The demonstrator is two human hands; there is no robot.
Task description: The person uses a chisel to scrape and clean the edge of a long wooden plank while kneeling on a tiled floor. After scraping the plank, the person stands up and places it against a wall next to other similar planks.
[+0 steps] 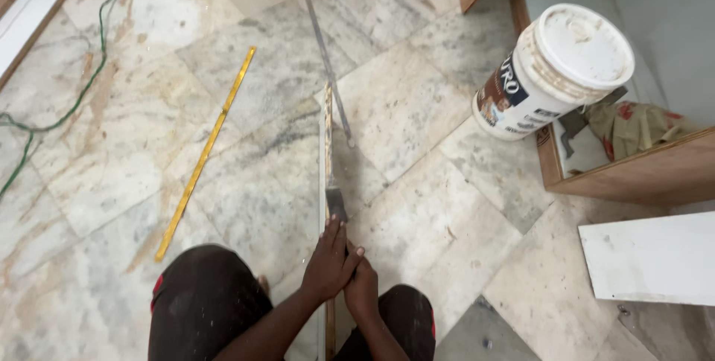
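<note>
below, both hands [339, 268] in closed grip on scraper [335, 203] over strip [326, 138]; lidded white bucket [551, 71] near.

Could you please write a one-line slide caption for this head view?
Both hands, left hand over right hand, press a scraper along a thin strip on the marble floor.

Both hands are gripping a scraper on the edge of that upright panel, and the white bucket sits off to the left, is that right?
Not quite. In the head view the white bucket sits to the right, not left. Both hands, left and right, do grip the scraper on the panel edge.
</note>
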